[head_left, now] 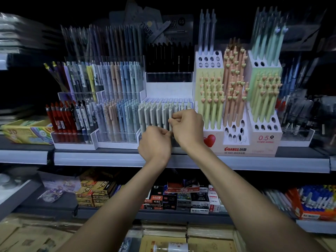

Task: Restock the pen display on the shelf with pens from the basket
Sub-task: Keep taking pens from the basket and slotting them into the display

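A clear acrylic rack (116, 139) of pastel blue pens stands leftmost. Beside it, the left hand (154, 140) curls low before the white holed tray (167, 100); I cannot tell what it holds. The right hand (189, 128) pinches a pale grey pen (170, 110) in the front rows, with open holes behind.

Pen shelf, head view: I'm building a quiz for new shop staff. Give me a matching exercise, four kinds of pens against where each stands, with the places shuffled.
Pens
1. red pens
2. grey pens
3. black pens
4. peach pens

Places
A. upper tier, behind the middle rack
B. white holed stand, on the right
C. front row of pens, far left
D. front row, middle, at the right hand

Pairs: 1-C, 2-D, 3-A, 4-B
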A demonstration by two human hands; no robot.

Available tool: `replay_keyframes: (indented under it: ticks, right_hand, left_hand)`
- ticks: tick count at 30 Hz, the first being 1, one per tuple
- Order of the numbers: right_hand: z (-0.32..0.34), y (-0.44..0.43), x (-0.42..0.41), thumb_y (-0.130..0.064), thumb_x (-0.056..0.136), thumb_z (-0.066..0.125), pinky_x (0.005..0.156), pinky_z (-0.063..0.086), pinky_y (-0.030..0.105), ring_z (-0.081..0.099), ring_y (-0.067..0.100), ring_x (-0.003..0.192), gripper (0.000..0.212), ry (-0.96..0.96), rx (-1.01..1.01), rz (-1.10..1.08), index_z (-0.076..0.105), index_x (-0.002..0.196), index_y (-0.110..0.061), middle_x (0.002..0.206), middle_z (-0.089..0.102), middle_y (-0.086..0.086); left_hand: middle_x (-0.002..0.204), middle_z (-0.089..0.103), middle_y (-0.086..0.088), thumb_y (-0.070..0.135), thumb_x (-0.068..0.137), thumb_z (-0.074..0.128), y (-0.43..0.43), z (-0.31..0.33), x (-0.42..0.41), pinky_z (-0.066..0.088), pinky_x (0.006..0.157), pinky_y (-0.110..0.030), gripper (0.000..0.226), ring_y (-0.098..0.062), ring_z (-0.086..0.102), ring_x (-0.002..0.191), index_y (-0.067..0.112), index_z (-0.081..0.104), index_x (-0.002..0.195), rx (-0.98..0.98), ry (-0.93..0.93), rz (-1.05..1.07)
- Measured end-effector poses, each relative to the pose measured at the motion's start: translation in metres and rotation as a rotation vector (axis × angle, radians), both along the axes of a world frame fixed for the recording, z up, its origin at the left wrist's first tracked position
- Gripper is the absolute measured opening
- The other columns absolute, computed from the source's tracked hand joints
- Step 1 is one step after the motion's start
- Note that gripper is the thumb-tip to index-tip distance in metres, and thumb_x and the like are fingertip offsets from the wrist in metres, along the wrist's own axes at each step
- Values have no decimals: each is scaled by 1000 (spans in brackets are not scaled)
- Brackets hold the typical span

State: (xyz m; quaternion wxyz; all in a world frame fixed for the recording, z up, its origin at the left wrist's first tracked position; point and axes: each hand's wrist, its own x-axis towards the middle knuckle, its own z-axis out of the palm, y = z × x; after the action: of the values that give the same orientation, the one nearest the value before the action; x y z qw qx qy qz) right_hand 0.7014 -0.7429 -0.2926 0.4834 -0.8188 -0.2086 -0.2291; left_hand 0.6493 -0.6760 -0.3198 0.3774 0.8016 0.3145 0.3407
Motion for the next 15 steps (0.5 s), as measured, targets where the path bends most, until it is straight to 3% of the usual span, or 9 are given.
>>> replay_keyframes:
  ticks: [3, 4, 6, 10, 12, 15]
  right_hand:
    - [-3, -1, -6, -8, 87, 70, 68, 56, 34, 64, 27, 67, 32, 31, 0, -6, 52, 60, -3, 62, 66, 8]
    - [-6, 0, -8, -7, 86, 68, 70, 56, 33, 65, 29, 69, 30, 51, 6, 0, 62, 58, -14, 64, 67, 10]
    - [-10, 0, -15, -6, 84, 67, 78, 60, 41, 71, 33, 88, 9, 82, 27, 9, 73, 83, 2, 79, 73, 17]
    - [-17, -5, -31, 0, 85, 62, 86, 60, 51, 69, 35, 104, 21, 146, 69, 12, 67, 103, 8, 97, 73, 23]
    - [-22, -11, -41, 2, 86, 61, 90, 60, 47, 71, 32, 101, 21, 163, 84, 24, 67, 105, 10, 98, 74, 20]
    - [-31, -22, -58, 1, 89, 63, 95, 55, 29, 71, 21, 105, 25, 188, 67, 40, 73, 112, 1, 107, 77, 11]
  left_hand:
    - [60, 60, -6, 23, 87, 65, 1, -1, -2, 38, 60, -31, 34, -35, 60, 68, 18, 57, 54, 40, 9, 15]
    - [63, 63, -3, 25, 89, 65, 1, -2, -3, 40, 61, -31, 30, -32, 63, 69, 18, 65, 60, 60, 16, 13]
    - [71, 70, 0, 30, 92, 65, 2, -3, -5, 41, 62, -31, 25, -30, 67, 73, 20, 74, 71, 122, 29, 3]
    - [72, 73, 4, 31, 93, 66, 11, -8, -12, 46, 61, -31, 24, -23, 68, 75, 22, 76, 73, 91, 34, -127]
    - [74, 75, 8, 35, 92, 70, 20, -16, -20, 55, 69, -35, 24, -19, 71, 80, 23, 76, 73, 11, 47, -224]
    - [79, 77, 1, 25, 92, 71, 31, -28, -39, 59, 86, -42, 19, -19, 71, 84, 15, 78, 77, -116, 29, -333]
